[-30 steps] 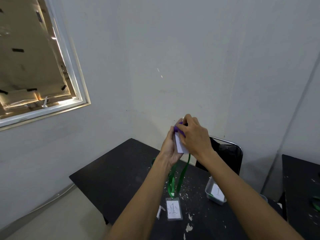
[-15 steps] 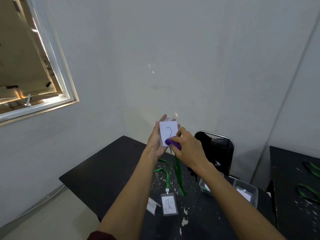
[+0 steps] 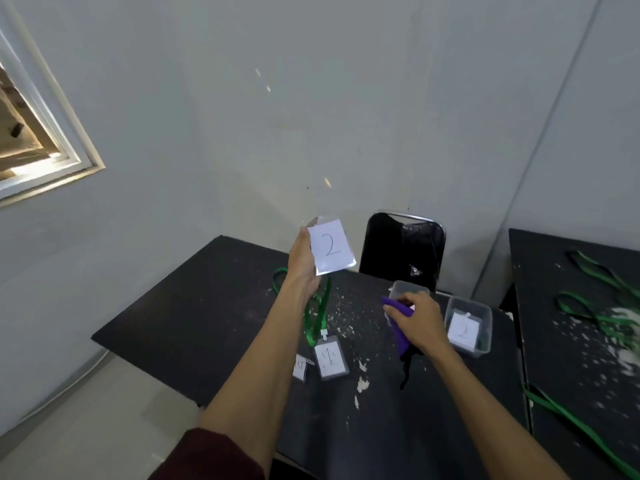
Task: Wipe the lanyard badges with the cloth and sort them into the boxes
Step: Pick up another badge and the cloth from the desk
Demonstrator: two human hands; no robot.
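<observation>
Holding the badge marked 2 [image 3: 330,247] upright at frame centre, the left hand [image 3: 303,268] grips its left edge, and the green lanyard [image 3: 317,317] hangs down toward the table [image 3: 194,306]. The box with a 2 card [image 3: 486,330] lies to the lower right, beyond the right hand [image 3: 417,318]. That hand is nearer the box but is clenched round the purple cloth [image 3: 398,336]. The left arm is raised and outstretched.

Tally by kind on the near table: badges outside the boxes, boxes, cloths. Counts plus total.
Badges outside boxes: 3 (held badge, numbered badge, small badge)
Boxes: 2 (left box, right box)
Cloths: 1 (purple cloth)
Total: 6
</observation>
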